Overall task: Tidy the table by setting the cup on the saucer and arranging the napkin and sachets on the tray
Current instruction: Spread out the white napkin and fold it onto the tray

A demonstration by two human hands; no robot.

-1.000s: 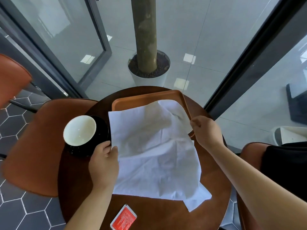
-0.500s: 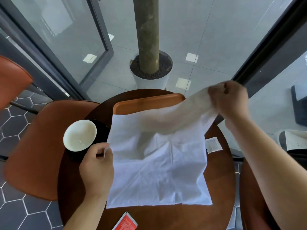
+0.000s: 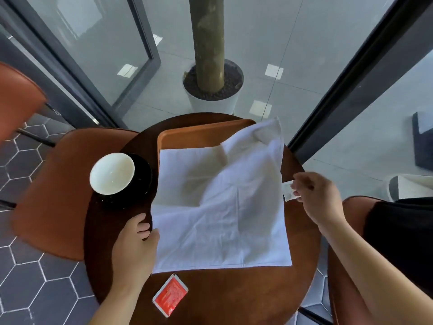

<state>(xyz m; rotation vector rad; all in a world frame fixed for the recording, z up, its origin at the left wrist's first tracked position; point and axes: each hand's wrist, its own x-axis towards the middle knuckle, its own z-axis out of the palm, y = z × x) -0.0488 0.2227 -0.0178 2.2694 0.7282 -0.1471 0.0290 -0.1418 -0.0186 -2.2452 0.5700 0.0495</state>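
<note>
A white napkin lies spread over the orange tray and the round dark wooden table, its far right corner bunched up. My left hand pinches the napkin's left edge between thumb and curled fingers. My right hand is at the napkin's right side, its fingertips pinching a small white sachet. A red sachet lies on the table near the front edge. The white cup sits on the black saucer at the table's left.
Orange-brown chairs stand to the left and right of the table. Behind the table a tree trunk rises from a white planter, beyond glass panes with dark frames. Hexagon floor tiles lie at the left.
My right hand let go of the napkin's lifted far corner, which dropped onto the tray, and came down to the white sachet at the right. My left hand stayed on the napkin's left edge.
</note>
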